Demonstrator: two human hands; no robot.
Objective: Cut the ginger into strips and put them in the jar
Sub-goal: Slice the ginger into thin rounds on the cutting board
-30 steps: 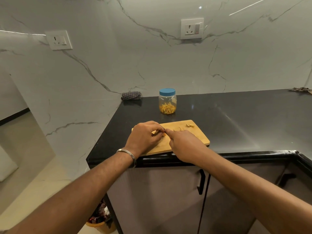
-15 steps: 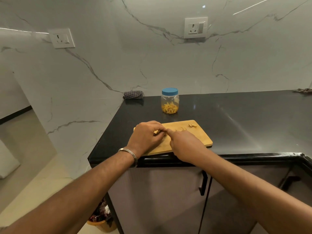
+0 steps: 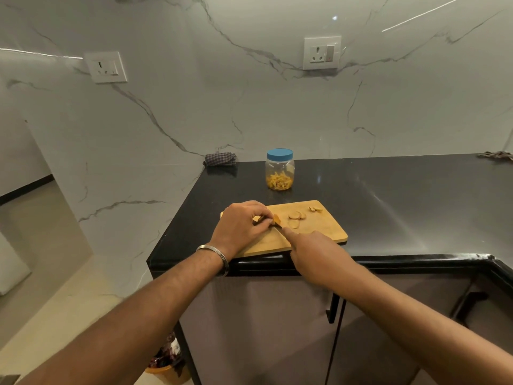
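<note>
Where the wooden cutting board (image 3: 319, 232) lies at the near edge of the black counter (image 3: 388, 195): left hand (image 3: 240, 225), fingers curled, pinching a ginger piece (image 3: 276, 218); right hand (image 3: 316, 252) gripping a knife (image 3: 278, 229), forefinger along its back, blade just beside the ginger. Ginger slices (image 3: 296, 216) lie loose mid-board; scraps (image 3: 315, 209) near the far corner. Jar (image 3: 279, 173), blue lid on, holds yellow strips, standing behind the board. Checked cloth (image 3: 220, 158) against the wall.
</note>
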